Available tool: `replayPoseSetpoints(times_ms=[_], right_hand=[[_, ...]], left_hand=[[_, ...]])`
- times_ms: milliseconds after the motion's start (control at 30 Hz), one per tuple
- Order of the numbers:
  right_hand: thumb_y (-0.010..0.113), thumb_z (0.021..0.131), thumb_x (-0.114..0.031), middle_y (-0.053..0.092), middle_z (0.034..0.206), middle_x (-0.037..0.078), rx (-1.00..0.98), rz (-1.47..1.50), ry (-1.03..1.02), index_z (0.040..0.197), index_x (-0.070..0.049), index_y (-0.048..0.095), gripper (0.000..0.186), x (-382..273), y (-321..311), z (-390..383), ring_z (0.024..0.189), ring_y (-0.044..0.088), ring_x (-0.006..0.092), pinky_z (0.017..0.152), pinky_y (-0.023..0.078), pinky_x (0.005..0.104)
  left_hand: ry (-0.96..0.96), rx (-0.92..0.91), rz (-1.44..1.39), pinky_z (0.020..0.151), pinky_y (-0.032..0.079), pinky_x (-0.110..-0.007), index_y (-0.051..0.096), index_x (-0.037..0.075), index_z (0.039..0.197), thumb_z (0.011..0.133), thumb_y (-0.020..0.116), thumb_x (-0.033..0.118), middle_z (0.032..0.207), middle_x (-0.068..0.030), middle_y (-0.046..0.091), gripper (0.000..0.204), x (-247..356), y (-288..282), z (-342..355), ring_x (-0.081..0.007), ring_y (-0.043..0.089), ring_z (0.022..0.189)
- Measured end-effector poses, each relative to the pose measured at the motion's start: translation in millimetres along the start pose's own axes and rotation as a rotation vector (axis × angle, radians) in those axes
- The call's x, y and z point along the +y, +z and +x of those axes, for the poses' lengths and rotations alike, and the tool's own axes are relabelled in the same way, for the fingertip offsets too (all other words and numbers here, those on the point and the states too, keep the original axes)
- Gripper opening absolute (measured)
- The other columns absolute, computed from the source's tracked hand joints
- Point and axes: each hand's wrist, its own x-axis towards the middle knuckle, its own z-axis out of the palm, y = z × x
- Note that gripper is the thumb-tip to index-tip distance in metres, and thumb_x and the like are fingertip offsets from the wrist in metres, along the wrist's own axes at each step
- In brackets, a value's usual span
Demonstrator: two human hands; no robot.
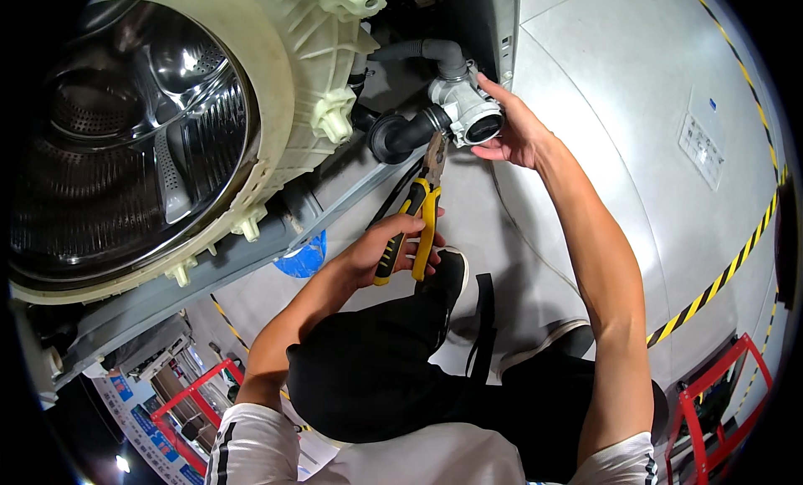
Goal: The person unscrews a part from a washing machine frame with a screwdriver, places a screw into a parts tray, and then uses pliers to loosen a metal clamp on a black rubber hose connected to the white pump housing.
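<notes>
My left hand (386, 249) is wrapped round the yellow-and-black handles of a pair of pliers (429, 188), which point up and away from me. The plier jaws reach the clamp area where a black rubber hose (407, 135) meets a grey drain pump (465, 105). Whether they grip the clamp is too small to tell. My right hand (520, 127) holds the pump from its right side, thumb above and fingers below the round black opening. A grey corrugated hose (441, 53) joins the top of the pump.
At the left stands an opened washing machine with a steel drum (125, 125), a cream plastic tub (280, 84) and a grey frame rail (251, 255). A thin cable (520, 227) crosses the floor. Yellow-black tape (728, 272) and a red frame (687, 414) lie to the right.
</notes>
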Motion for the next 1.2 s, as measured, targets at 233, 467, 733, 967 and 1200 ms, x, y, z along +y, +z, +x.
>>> replayPoseSetpoints(times_ms=[233, 467, 733, 967, 1200], right_hand=[[0.067, 0.084, -0.035, 0.066, 0.092, 0.009, 0.015, 0.047, -0.108, 0.108, -0.001, 0.058, 0.043, 4, 7, 3, 0.075, 0.067, 0.0147, 0.069, 0.061, 0.0309], [0.064, 0.082, -0.041, 0.067, 0.084, 0.010, 0.144, -0.167, -0.212, 0.098, 0.003, 0.064, 0.047, 6, 36, -13, 0.072, 0.064, 0.0147, 0.062, 0.051, 0.0251], [0.063, 0.085, -0.039, 0.063, 0.091, 0.009, 0.214, -0.026, -0.353, 0.110, 0.003, 0.054, 0.050, 36, 59, -27, 0.079, 0.061, 0.0147, 0.071, 0.050, 0.0293], [0.062, 0.086, -0.038, 0.064, 0.089, 0.007, 0.203, 0.164, -0.255, 0.105, 0.000, 0.058, 0.043, 47, 44, -20, 0.075, 0.061, 0.0131, 0.065, 0.050, 0.0254], [0.063, 0.086, -0.039, 0.064, 0.090, 0.007, 0.152, 0.191, -0.252, 0.107, -0.001, 0.058, 0.044, 55, 30, -10, 0.076, 0.062, 0.0114, 0.060, 0.052, 0.0224]], left_hand=[[0.010, -0.017, 0.054, 0.089, 0.050, -0.040, 0.031, 0.005, 0.143, 0.090, 0.053, 0.022, 0.114, -0.0146, 0.052, 0.060, 4, 3, -6, -0.0262, 0.058, 0.102], [0.047, 0.034, 0.036, 0.097, 0.045, -0.045, 0.032, 0.003, 0.142, 0.084, 0.053, 0.024, 0.120, -0.0178, 0.050, 0.066, -10, -8, -21, -0.0297, 0.057, 0.107], [0.093, 0.106, 0.042, 0.096, 0.046, -0.043, 0.039, 0.003, 0.138, 0.080, 0.061, 0.033, 0.121, -0.0188, 0.052, 0.069, -17, -15, -40, -0.0295, 0.058, 0.103], [0.042, 0.170, 0.102, 0.089, 0.050, -0.043, 0.044, 0.002, 0.133, 0.086, 0.055, 0.023, 0.114, -0.0166, 0.058, 0.053, -9, -17, -40, -0.0263, 0.061, 0.097], [0.036, 0.244, 0.158, 0.087, 0.054, -0.038, 0.045, 0.003, 0.132, 0.088, 0.051, -0.001, 0.113, -0.0142, 0.059, 0.045, -16, -11, -32, -0.0234, 0.063, 0.094]])
